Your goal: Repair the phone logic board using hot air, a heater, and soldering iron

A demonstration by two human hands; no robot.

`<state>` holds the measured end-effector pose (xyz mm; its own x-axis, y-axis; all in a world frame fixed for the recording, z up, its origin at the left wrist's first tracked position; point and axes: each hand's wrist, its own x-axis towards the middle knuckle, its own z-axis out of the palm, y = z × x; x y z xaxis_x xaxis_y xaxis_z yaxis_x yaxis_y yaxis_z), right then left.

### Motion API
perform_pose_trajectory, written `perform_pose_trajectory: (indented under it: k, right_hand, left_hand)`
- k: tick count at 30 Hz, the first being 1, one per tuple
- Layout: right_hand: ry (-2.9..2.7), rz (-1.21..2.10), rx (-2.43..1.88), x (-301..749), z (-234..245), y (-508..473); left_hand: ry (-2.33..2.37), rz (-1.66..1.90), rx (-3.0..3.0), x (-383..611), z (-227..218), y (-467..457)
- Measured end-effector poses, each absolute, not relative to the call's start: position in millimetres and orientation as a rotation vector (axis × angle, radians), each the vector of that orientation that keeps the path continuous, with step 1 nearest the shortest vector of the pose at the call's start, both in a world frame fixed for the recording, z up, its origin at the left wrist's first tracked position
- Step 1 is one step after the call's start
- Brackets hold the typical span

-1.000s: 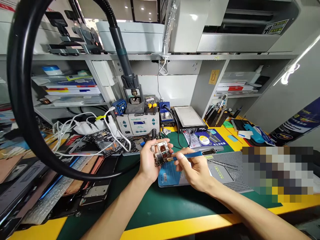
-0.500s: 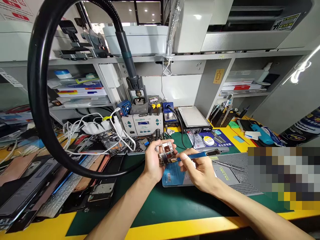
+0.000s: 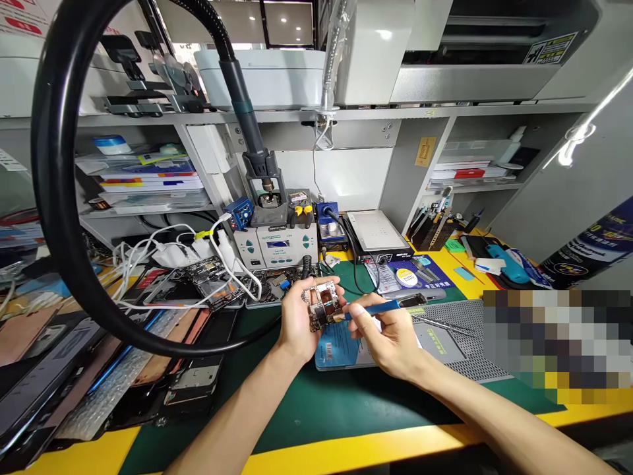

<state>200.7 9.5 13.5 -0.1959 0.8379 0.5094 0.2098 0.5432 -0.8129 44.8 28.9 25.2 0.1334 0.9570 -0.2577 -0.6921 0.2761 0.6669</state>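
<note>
A small phone circuit board (image 3: 322,305) lies tilted in my left hand (image 3: 295,320), whose fingers wrap behind it and support its edges. My right hand (image 3: 388,333) pinches a slim tool with a blue handle (image 3: 380,309). The tool's pale tip reaches the lower right edge of the board; whether it touches cannot be made out. Its dark far end points to the right. Under both hands lies a blue and grey flat package (image 3: 339,349) on the green mat (image 3: 297,409).
A thick black hose (image 3: 54,198) loops across the left side. Phone parts (image 3: 64,369) are piled at left. Behind the hands stand a hot-air station (image 3: 277,244) and a flat heating plate (image 3: 378,231). Tweezers (image 3: 445,323) rest on the perforated grey mat (image 3: 472,356) at right.
The head view has turned slightly to the right, so the scene sits a little further left. The board's tilt has altered slightly in my left hand; both grips stay the same.
</note>
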Motion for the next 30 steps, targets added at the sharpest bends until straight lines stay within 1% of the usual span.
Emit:
perform_pose_trajectory:
  k: [9,13,21,30]
  right_hand:
    - [-1.74,0.649,-0.866,200,4,7]
    - [-1.783,0.594,-0.781,198,4,7]
    - [-1.778,0.669,-0.795,200,4,7]
    - [-1.82,0.576,-0.728,197,2,6]
  left_hand:
    - [0.745,1.239,0.445,45,21,31]
    - [0.755,1.221,0.463,45,22,31]
    - [0.753,1.218,0.461,44,24,31]
    - [0.757,1.21,0.432,44,23,32]
